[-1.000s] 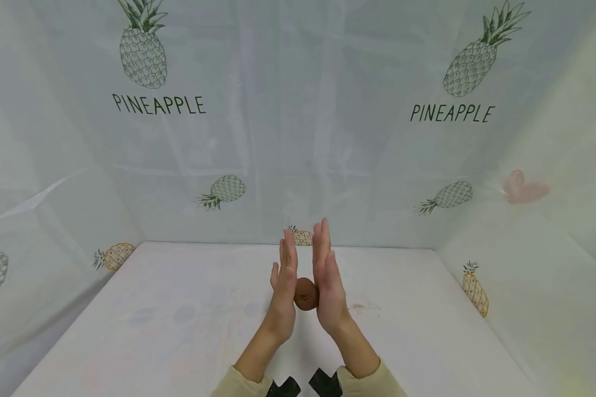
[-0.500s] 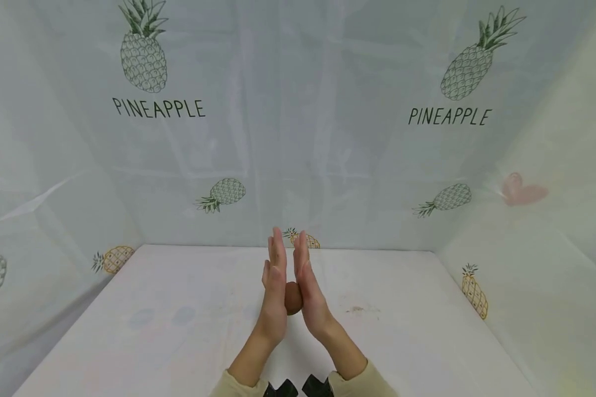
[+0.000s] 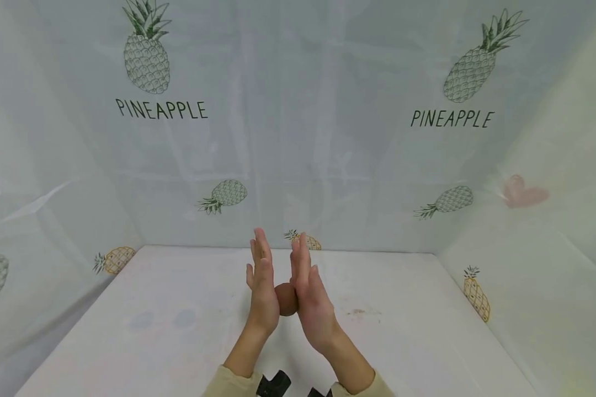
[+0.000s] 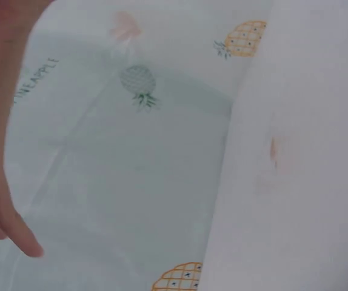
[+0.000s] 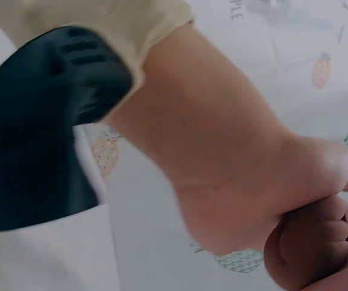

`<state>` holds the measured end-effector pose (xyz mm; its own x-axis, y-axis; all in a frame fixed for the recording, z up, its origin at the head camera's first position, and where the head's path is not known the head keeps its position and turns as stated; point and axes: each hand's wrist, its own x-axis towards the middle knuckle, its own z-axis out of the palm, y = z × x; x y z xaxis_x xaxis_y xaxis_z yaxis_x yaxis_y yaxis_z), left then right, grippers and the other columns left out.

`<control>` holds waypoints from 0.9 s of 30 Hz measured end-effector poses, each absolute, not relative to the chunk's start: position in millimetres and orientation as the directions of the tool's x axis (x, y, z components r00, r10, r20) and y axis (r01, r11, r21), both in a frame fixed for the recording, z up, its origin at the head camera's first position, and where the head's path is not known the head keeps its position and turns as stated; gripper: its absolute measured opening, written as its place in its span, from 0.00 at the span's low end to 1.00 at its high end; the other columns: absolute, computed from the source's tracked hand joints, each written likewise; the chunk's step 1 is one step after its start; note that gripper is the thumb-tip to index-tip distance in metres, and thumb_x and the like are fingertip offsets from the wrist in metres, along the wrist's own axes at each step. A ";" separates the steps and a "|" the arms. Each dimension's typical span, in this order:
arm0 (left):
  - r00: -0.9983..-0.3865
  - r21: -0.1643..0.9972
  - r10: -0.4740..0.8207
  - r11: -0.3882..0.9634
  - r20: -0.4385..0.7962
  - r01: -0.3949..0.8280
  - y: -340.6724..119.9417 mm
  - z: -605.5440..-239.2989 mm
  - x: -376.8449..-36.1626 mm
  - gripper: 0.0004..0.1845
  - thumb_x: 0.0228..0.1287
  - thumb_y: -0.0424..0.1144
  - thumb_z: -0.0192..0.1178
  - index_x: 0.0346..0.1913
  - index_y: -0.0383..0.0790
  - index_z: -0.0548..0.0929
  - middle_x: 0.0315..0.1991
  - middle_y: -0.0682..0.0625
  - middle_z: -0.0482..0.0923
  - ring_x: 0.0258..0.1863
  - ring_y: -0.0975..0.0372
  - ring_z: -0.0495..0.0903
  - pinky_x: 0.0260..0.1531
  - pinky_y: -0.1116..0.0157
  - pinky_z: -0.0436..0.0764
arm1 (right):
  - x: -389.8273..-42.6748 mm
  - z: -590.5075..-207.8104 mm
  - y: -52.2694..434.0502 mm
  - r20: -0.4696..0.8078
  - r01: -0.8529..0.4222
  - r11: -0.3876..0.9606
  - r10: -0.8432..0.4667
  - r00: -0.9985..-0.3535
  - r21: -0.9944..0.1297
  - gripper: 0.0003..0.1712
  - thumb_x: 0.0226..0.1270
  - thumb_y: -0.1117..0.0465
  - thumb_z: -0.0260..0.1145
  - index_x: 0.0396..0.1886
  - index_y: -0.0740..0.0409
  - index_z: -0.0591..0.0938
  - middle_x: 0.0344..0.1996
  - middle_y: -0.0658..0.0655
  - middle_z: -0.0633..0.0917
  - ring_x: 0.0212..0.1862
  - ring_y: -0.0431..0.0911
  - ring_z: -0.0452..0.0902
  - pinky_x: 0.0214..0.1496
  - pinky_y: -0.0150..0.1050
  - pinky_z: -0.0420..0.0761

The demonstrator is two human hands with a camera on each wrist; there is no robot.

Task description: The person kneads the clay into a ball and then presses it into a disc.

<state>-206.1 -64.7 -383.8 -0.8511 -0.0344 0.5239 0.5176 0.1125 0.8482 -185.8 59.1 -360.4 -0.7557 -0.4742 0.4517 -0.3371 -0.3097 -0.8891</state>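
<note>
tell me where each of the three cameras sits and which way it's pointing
Head: worn on the head, facing forward and down at the white table; shows both forearms, left hand and right hand pressing a brown ball.
Left wrist: faces the pineapple-print curtain and table; only a hand edge shows.
Right wrist: faces the left forearm and wrist camera.
Shared: head and right wrist both show the brown ball.

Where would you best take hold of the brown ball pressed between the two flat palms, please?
Probably at the brown ball's bare lower front, coming from below. The left hand and right hand cover its two sides with straight fingers, and it is round, so cup it.
</note>
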 end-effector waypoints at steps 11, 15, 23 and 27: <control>-0.833 0.831 0.110 0.071 0.543 0.551 -34.7 -392.3 -197.4 0.33 0.85 0.56 0.19 0.87 0.59 0.33 0.87 0.63 0.26 0.86 0.61 0.25 0.75 0.38 0.21 | -196.6 -354.5 76.6 0.486 -0.374 -0.349 -0.329 -0.810 -0.859 0.36 0.85 0.37 0.21 0.86 0.31 0.28 0.86 0.44 0.31 0.86 0.50 0.21 0.82 0.63 0.21; -0.832 0.847 0.169 -0.038 0.529 0.531 -30.5 -389.9 -190.4 0.31 0.85 0.52 0.17 0.86 0.65 0.32 0.86 0.65 0.25 0.85 0.64 0.24 0.76 0.40 0.20 | -202.0 -356.5 77.8 0.479 -0.377 -0.335 -0.308 -0.822 -0.863 0.36 0.85 0.36 0.21 0.86 0.29 0.28 0.86 0.41 0.31 0.86 0.46 0.20 0.80 0.64 0.19; -0.824 0.838 0.162 -0.182 0.542 0.515 -36.6 -378.8 -183.5 0.32 0.83 0.59 0.15 0.86 0.67 0.31 0.86 0.69 0.25 0.84 0.68 0.22 0.77 0.38 0.22 | -210.1 -370.1 70.1 0.457 -0.375 -0.284 -0.326 -0.828 -0.882 0.36 0.86 0.36 0.21 0.87 0.34 0.28 0.85 0.36 0.29 0.85 0.40 0.18 0.79 0.64 0.17; -0.809 0.813 0.123 -0.205 0.575 0.546 -45.3 -372.8 -184.1 0.34 0.84 0.60 0.16 0.86 0.61 0.30 0.87 0.64 0.24 0.85 0.65 0.22 0.77 0.38 0.22 | -208.9 -376.8 62.1 0.434 -0.374 -0.226 -0.361 -0.826 -0.900 0.36 0.87 0.38 0.20 0.87 0.37 0.28 0.84 0.36 0.27 0.84 0.41 0.16 0.80 0.62 0.19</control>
